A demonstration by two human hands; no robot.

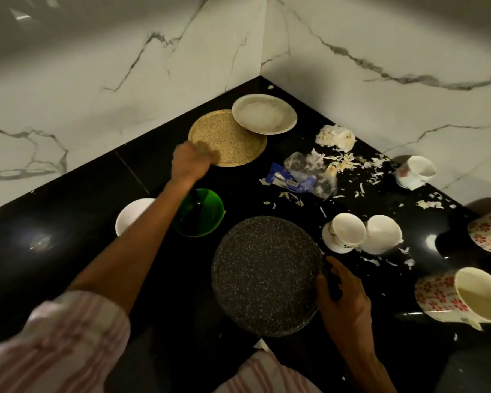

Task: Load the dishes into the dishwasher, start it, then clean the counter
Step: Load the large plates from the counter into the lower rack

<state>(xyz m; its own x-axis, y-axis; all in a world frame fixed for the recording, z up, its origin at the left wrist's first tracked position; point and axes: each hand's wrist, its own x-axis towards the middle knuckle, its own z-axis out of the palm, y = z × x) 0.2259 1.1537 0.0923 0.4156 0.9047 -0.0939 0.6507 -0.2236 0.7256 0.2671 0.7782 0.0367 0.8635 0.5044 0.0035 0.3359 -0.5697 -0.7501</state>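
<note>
Both hands are at work: my left hand [192, 163] curls onto the near edge of the woven straw mat [228, 137], while my right hand [342, 293] grips the rim of the speckled black pan [267, 275]. Loading has barely begun, I judge: glossy white cups [347, 231], floral mugs [459, 296], a green plastic bowl [200, 212] and a pale plate [264, 113] all sit on the polished black surface [68, 228], with flaky scraps [335, 137] unwiped.
</note>
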